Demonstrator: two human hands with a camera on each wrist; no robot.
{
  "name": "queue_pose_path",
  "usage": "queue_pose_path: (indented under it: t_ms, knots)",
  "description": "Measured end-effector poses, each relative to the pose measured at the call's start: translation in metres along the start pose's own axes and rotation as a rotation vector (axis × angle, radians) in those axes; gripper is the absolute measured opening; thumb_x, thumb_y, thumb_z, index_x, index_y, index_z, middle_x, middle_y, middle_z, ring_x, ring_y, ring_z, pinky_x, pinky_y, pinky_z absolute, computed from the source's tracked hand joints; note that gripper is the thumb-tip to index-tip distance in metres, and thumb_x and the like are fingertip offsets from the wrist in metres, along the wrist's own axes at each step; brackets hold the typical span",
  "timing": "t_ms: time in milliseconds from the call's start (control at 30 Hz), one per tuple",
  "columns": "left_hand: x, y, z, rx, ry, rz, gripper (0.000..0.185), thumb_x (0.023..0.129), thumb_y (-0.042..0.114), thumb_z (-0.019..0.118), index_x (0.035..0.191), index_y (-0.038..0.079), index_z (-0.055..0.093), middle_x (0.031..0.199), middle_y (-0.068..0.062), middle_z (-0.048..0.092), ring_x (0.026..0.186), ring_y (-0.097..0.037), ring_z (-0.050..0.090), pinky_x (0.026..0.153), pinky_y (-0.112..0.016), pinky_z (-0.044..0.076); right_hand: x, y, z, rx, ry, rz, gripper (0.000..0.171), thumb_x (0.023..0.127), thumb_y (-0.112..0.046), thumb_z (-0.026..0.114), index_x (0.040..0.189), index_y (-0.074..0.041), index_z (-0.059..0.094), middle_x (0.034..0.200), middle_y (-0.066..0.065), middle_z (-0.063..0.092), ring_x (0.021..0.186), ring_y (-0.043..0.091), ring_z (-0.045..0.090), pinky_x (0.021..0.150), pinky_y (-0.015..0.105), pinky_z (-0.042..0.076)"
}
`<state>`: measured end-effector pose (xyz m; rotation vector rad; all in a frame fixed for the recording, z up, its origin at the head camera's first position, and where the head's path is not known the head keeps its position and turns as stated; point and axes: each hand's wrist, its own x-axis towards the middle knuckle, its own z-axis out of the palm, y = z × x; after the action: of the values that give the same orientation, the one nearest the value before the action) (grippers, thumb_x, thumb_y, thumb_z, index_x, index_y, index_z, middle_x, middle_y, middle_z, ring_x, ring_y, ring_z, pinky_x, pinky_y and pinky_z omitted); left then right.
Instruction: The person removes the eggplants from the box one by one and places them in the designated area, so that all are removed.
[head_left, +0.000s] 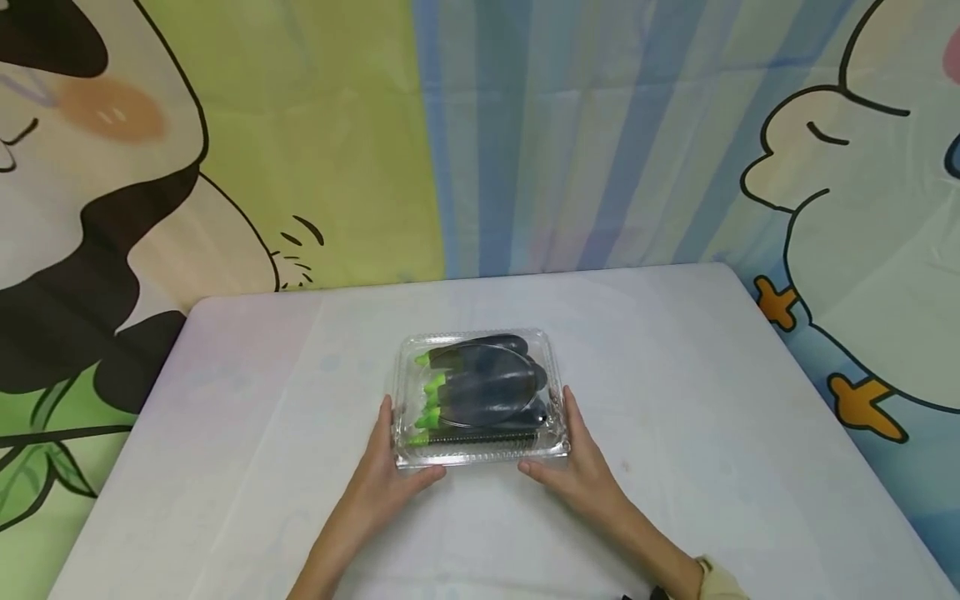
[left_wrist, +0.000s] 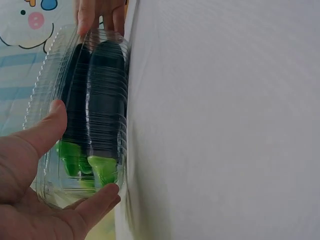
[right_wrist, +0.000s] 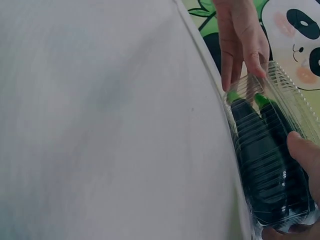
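Note:
A clear plastic clamshell box [head_left: 406, 396] sits at the middle of the white table. Inside lie several dark eggplants [head_left: 487, 387], their bright green stem ends pointing left. My left hand [head_left: 390, 479] grips the box's left end, the thumb along the front and the fingers at the side. At the opposite end, my right hand [head_left: 585, 479] holds it the same way. In the left wrist view, the left thumb and fingers [left_wrist: 100, 202] touch the ribbed wall near the green stems. The right wrist view has the right hand [right_wrist: 307, 165] partly cut off by the frame.
A white cloth covers the table [head_left: 675, 375]. Behind it hangs a printed curtain [head_left: 337, 142] with cartoon animals and blue stripes. A light sleeve cuff [head_left: 720, 579] shows at the right forearm.

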<state>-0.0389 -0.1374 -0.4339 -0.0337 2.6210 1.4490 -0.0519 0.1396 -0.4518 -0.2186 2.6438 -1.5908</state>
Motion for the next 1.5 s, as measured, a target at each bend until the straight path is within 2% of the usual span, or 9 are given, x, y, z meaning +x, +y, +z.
queue_pose_path:
  t_ms: [367,500,633,867,1100,1233,1333,1500]
  knots:
    - [-0.0012,-0.0001,-0.0018,0.004,-0.022,-0.001,0.118,0.07,0.037,0.077,0.148,0.02,-0.01,0.156,-0.012,0.007,0.143,-0.03,0.011,0.113,-0.054,0.02,0.0045,0.0019,-0.0035,-0.02,-0.019,-0.017,0.114,0.068,-0.037,0.079,0.148,-0.009,0.002,0.152,0.019,0.021,0.138,0.035,0.025,0.112,0.053,0.022]
    - [-0.0014,-0.0019,-0.0042,0.006,-0.029,0.005,0.116,0.071,0.035,0.077,0.148,0.022,-0.009,0.155,-0.011,0.01,0.143,-0.03,0.012,0.113,-0.054,0.02,0.004,0.0022,-0.0035,0.002,-0.03,-0.023,0.113,0.069,-0.033,0.079,0.149,-0.01,0.002,0.152,0.019,0.021,0.138,0.035,0.025,0.112,0.053,0.022]
    - [-0.0024,-0.0052,-0.0066,0.007,-0.028,0.005,0.116,0.071,0.039,0.077,0.148,0.019,-0.008,0.154,-0.013,0.013,0.142,-0.033,0.016,0.112,-0.056,0.022,0.0017,-0.0001,-0.0021,0.027,-0.051,-0.01,0.113,0.07,-0.034,0.078,0.149,-0.013,0.0,0.153,0.016,0.017,0.14,0.033,0.023,0.113,0.052,0.02]
    - [-0.0027,-0.0028,-0.007,-0.051,-0.062,-0.021,0.115,0.071,0.044,0.074,0.147,0.026,-0.011,0.155,-0.009,0.01,0.143,-0.031,0.012,0.112,-0.057,0.019,-0.0001,-0.0019,-0.004,0.03,-0.063,0.004,0.109,0.074,-0.035,0.075,0.149,-0.022,-0.003,0.155,0.012,0.013,0.141,0.032,0.019,0.112,0.056,0.019]
    - [-0.0018,-0.0013,-0.0069,-0.096,-0.097,-0.033,0.113,0.074,0.042,0.073,0.145,0.031,-0.014,0.156,-0.008,0.003,0.144,-0.029,0.007,0.113,-0.057,0.016,0.0004,0.0005,-0.0064,0.04,-0.073,-0.006,0.103,0.078,-0.027,0.071,0.148,-0.027,-0.006,0.155,0.012,0.01,0.141,0.032,0.018,0.113,0.055,0.019]
    - [-0.0013,-0.0018,-0.0073,-0.126,-0.109,-0.022,0.113,0.075,0.039,0.072,0.146,0.029,-0.015,0.156,-0.006,0.0,0.144,-0.028,0.005,0.114,-0.055,0.015,0.0006,0.0015,-0.0067,0.042,-0.074,-0.018,0.098,0.081,-0.025,0.067,0.147,-0.032,-0.006,0.156,0.011,0.008,0.142,0.03,0.016,0.113,0.055,0.017]
    - [-0.0011,-0.0032,-0.0078,-0.146,-0.119,-0.008,0.112,0.076,0.039,0.072,0.145,0.03,-0.016,0.156,-0.007,-0.002,0.144,-0.028,0.003,0.114,-0.055,0.013,-0.0002,0.0025,-0.0064,0.038,-0.075,-0.03,0.097,0.083,-0.026,0.066,0.147,-0.031,-0.006,0.156,0.011,0.006,0.142,0.03,0.014,0.114,0.054,0.016]
    - [-0.0026,-0.005,-0.0091,-0.179,-0.149,-0.018,0.109,0.078,0.04,0.07,0.142,0.04,-0.019,0.156,-0.005,-0.008,0.144,-0.028,-0.002,0.115,-0.055,0.009,-0.002,0.0047,-0.0062,0.029,-0.08,-0.062,0.094,0.085,-0.026,0.064,0.148,-0.023,-0.005,0.156,0.013,0.005,0.143,0.03,0.009,0.113,0.057,0.013]
